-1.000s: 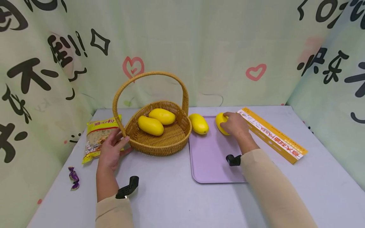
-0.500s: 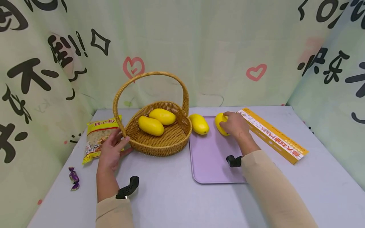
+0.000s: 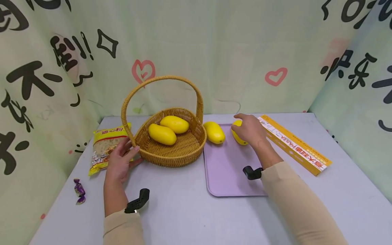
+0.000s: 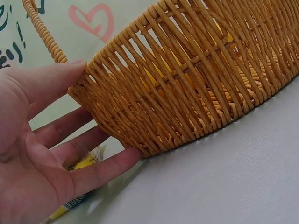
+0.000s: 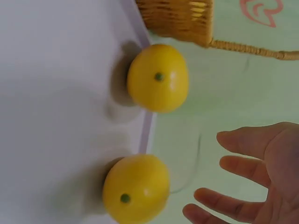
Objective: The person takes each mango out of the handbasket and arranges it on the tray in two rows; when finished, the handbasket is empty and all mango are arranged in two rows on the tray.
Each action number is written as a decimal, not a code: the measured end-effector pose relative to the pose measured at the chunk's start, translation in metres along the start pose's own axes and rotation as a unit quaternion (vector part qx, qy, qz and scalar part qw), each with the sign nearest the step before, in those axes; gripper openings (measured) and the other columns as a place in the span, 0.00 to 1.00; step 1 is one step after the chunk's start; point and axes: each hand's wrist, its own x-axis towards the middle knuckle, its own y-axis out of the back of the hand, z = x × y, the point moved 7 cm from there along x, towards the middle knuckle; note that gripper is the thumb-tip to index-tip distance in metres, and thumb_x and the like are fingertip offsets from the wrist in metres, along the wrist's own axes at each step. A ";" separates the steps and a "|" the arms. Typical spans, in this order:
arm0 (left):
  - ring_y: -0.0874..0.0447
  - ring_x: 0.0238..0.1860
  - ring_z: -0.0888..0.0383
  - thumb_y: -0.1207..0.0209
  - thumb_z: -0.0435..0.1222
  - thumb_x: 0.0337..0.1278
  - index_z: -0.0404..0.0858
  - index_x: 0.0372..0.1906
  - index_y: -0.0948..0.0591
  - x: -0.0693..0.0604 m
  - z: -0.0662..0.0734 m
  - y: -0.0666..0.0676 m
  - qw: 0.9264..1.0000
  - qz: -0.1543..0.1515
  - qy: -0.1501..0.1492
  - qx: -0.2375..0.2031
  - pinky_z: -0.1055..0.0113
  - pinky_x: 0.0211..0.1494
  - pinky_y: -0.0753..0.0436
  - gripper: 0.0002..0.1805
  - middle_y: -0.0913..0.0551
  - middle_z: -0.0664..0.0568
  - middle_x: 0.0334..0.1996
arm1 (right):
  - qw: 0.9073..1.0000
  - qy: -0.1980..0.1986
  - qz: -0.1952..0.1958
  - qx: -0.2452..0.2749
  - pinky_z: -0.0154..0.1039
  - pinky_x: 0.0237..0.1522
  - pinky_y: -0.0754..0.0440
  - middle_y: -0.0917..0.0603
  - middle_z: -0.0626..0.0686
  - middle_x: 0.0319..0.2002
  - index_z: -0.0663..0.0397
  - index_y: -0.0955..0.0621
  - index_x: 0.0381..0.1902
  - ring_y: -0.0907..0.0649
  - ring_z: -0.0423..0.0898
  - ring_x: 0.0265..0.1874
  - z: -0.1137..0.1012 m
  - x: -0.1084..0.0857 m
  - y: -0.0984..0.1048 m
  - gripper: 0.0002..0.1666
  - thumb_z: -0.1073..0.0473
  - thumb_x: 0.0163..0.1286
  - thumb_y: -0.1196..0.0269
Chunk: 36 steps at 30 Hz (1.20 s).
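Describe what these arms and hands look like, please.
They belong to a person. The left hand and right hand wear no visible gloves or rings. The left sleeve and right sleeve are plain beige. Near their ends sit small, bent black pieces: the left device and right device. No cables show.

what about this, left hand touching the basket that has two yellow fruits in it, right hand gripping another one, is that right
Not quite: the right hand grips nothing; the right wrist view shows it clear of the nearest yellow fruit. The left hand does touch the basket, with two fruits inside.
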 end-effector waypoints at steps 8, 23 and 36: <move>0.32 0.75 0.49 0.39 0.39 0.74 0.62 0.81 0.40 0.000 0.001 0.001 1.000 0.002 -0.002 0.002 0.55 0.64 0.16 0.38 0.38 0.51 0.81 | 0.995 0.040 -0.027 0.082 0.59 0.63 0.20 0.23 0.67 0.67 0.51 0.26 0.73 0.23 0.63 0.62 -0.029 -0.008 0.000 0.30 0.51 0.76 0.40; 0.31 0.74 0.50 0.40 0.38 0.74 0.61 0.81 0.40 -0.001 0.002 0.000 1.000 0.002 -0.003 -0.005 0.52 0.66 0.17 0.38 0.38 0.52 0.80 | 0.988 0.076 -0.049 0.122 0.54 0.56 0.17 0.20 0.60 0.65 0.44 0.23 0.70 0.21 0.59 0.61 -0.070 -0.022 0.006 0.27 0.49 0.75 0.40; 0.32 0.75 0.50 0.40 0.38 0.74 0.62 0.81 0.40 -0.001 0.002 -0.001 1.000 0.003 -0.003 -0.006 0.49 0.68 0.19 0.38 0.38 0.53 0.81 | 0.972 0.151 -0.084 0.160 0.54 0.61 0.17 0.18 0.60 0.63 0.50 0.21 0.67 0.19 0.58 0.60 -0.089 -0.019 -0.006 0.25 0.54 0.75 0.38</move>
